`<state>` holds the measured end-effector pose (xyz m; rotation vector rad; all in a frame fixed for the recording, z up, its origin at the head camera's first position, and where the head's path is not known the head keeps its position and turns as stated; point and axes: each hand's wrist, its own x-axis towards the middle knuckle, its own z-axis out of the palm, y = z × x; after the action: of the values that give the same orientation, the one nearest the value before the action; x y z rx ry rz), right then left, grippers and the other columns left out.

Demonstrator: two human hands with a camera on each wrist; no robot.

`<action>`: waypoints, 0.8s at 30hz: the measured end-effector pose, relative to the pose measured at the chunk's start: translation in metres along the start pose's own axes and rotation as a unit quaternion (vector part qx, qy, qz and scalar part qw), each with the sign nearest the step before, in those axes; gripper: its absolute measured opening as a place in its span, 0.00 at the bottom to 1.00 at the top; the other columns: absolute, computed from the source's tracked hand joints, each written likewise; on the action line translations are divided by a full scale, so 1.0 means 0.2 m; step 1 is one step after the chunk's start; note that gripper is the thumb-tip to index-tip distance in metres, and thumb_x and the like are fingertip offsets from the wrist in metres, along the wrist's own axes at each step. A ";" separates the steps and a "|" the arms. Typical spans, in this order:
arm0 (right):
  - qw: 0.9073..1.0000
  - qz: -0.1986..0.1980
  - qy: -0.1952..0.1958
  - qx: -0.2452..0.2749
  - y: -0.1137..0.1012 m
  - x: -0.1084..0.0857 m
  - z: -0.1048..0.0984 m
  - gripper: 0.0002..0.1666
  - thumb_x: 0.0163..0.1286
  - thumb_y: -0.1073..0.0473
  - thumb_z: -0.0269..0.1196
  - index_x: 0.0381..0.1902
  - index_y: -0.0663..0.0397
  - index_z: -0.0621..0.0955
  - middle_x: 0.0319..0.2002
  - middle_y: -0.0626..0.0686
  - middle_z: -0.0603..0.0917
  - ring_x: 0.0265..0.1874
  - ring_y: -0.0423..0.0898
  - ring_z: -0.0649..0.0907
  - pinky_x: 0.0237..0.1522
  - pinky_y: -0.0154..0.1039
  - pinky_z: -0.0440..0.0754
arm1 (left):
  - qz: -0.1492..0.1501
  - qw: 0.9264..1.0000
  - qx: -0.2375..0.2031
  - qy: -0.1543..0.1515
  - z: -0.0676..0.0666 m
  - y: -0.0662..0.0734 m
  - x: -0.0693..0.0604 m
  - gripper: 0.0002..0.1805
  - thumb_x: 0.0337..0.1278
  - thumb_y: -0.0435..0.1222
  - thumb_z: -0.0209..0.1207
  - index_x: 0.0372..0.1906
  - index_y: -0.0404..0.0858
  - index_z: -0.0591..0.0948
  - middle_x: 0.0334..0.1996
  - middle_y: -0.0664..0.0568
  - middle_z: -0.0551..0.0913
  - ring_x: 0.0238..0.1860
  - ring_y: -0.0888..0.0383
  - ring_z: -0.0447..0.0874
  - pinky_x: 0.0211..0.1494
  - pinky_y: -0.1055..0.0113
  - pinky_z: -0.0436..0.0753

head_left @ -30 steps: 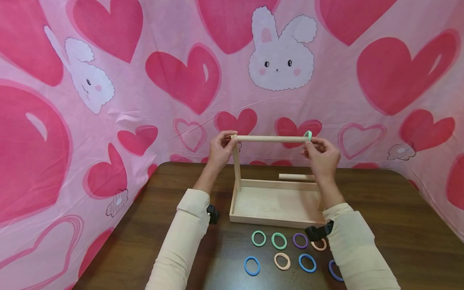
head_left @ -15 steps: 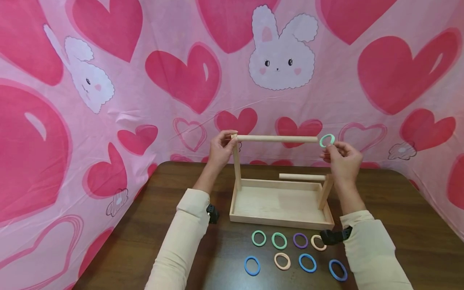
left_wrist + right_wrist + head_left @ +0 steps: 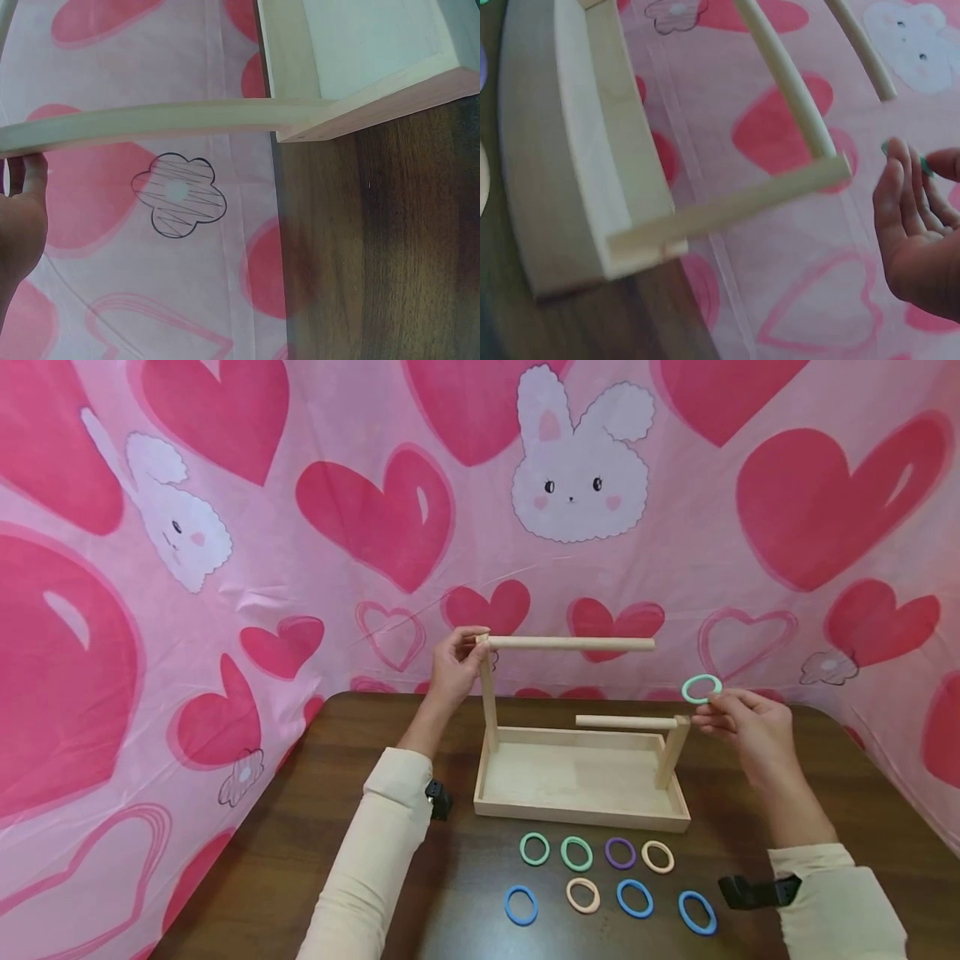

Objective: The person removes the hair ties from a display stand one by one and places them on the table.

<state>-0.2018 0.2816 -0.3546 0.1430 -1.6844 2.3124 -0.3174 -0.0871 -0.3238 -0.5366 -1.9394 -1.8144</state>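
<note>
My left hand (image 3: 453, 670) grips the top of the left post (image 3: 490, 702) of a wooden two-bar stand, where the upper bar (image 3: 570, 643) begins. In the left wrist view, its fingers (image 3: 34, 176) touch that post. Off to the right, my right hand (image 3: 757, 735) pinches a mint-green hair tie (image 3: 701, 677) between thumb and fingertips. The tie hangs in the air, apart from the stand, just above and right of the shorter right post (image 3: 672, 756). Neither the upper bar nor the lower bar (image 3: 625, 722) carries anything. In the right wrist view the tie is mostly hidden by fingers.
The stand's tray base (image 3: 581, 816) rests on a dark wooden table (image 3: 360, 793). Before it lie several hair ties in two rows, among them a green one (image 3: 522, 849), a purple one (image 3: 607, 852), a peach one (image 3: 657, 843) and a blue one (image 3: 507, 906). Pink heart-patterned cloth (image 3: 337, 593) hangs behind.
The right hand has drawn the mint-green hair tie off the upper bar's right end, then moved it right and down. The left hand stays on the post.
</note>
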 end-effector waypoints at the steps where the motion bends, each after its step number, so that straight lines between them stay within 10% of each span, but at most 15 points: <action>1: 1.000 0.014 -0.018 -0.007 0.00 -0.01 -0.03 0.16 0.76 0.67 0.58 0.30 0.50 0.87 0.23 0.46 0.90 0.23 0.38 0.89 0.31 0.29 0.87 | 0.001 1.000 0.000 0.000 0.00 0.00 0.00 0.13 0.64 0.24 0.61 0.52 0.24 0.81 0.44 0.25 0.83 0.35 0.70 0.81 0.39 0.77 0.81; 8: 0.975 0.145 -0.159 -0.051 0.09 -0.11 -0.33 0.25 0.81 0.68 0.46 0.35 0.45 0.87 0.28 0.44 0.90 0.29 0.37 0.89 0.35 0.30 0.87 | 0.006 1.000 -0.006 0.000 0.00 -0.01 -0.01 0.12 0.64 0.23 0.61 0.51 0.24 0.81 0.43 0.25 0.82 0.36 0.60 0.86 0.37 0.77 0.82; 15: 0.880 0.298 -0.364 -0.060 0.20 -0.18 -0.54 0.27 0.81 0.67 0.39 0.44 0.42 0.85 0.36 0.39 0.89 0.36 0.33 0.88 0.42 0.28 0.86 | 0.002 1.000 -0.007 -0.001 0.01 -0.01 0.00 0.13 0.64 0.23 0.61 0.52 0.22 0.80 0.45 0.25 0.82 0.35 0.65 0.83 0.39 0.78 0.83; 19: 0.844 0.348 -0.396 -0.099 0.26 -0.21 -0.58 0.23 0.80 0.65 0.42 0.44 0.44 0.84 0.35 0.39 0.88 0.34 0.32 0.88 0.39 0.28 0.85 | 0.001 1.000 -0.004 0.000 0.01 0.00 0.00 0.13 0.64 0.23 0.61 0.52 0.22 0.80 0.45 0.25 0.82 0.34 0.70 0.81 0.40 0.78 0.82; 24: 0.828 0.369 -0.394 -0.151 0.32 -0.25 -0.57 0.17 0.77 0.64 0.46 0.41 0.50 0.83 0.31 0.40 0.88 0.30 0.31 0.86 0.34 0.26 0.84 | 0.003 1.000 -0.002 0.001 0.00 0.00 0.00 0.13 0.63 0.22 0.61 0.52 0.23 0.81 0.44 0.25 0.83 0.34 0.71 0.82 0.41 0.78 0.82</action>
<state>-0.1620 0.3624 -0.4604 0.5197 -2.9295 2.6277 -0.3170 -0.0862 -0.3245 -0.5403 -1.9322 -1.8142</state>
